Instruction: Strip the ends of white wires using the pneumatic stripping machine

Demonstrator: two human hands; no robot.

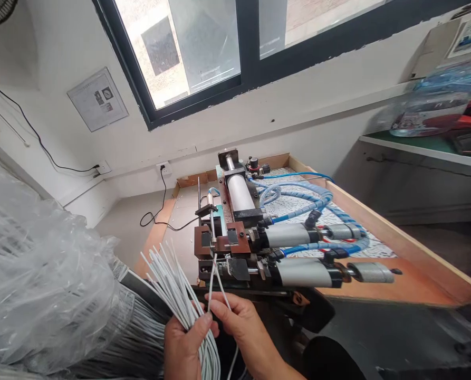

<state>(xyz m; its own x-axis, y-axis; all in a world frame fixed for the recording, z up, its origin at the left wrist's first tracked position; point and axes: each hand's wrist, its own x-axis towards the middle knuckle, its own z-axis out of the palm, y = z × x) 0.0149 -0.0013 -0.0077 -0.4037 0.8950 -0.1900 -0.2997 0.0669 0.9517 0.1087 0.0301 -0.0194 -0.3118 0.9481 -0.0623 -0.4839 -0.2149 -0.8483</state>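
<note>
A bundle of thin white cables [175, 287] is wrapped in my left hand [185, 343], its loose ends fanning up and to the left. Close beside it, my right hand [243, 327] pinches a white cable [222, 285] between thumb and fingers. Two cable strands rise from between my hands and meet at the front of a pneumatic machine [229, 245] with brown clamp blocks. Whether their tips sit inside the machine's opening is too small to tell. Silver air cylinders [286, 236] extend to the right of the blocks.
Clear plastic wrapping [49, 264] covers a large stack of grey cables [128, 332] at my left. Blue air hoses [310, 198] loop behind the cylinders. A wooden rim [393, 243] edges the bench on the right. A shelf [425, 150] holds a plastic bottle [429, 113].
</note>
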